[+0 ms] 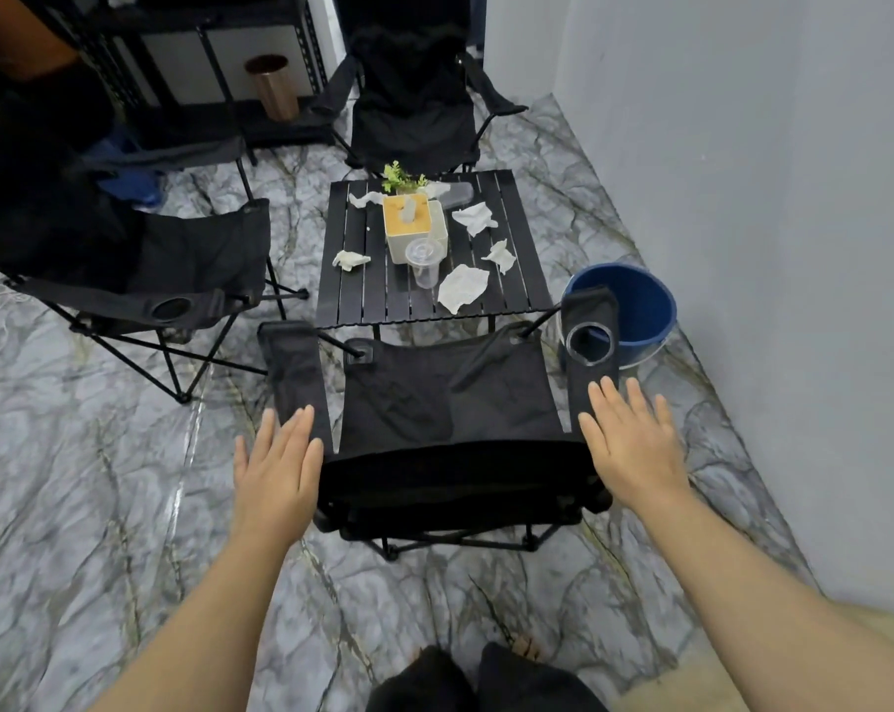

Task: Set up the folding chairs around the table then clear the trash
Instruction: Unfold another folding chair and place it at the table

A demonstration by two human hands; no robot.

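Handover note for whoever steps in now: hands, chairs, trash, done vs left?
Left hand and right hand: both open, empty, flanking the back of the near chair.
Chairs: near chair, left chair and far chair all unfolded around the table.
Left: tissues and plastic cup on the table need clearing. Blue bucket stands right of the table.

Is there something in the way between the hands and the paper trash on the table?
Yes. The nearest folding chair stands between both hands and the table. The left hand and right hand are open by its armrests, so the crumpled tissues and plastic cup lie beyond its seat.
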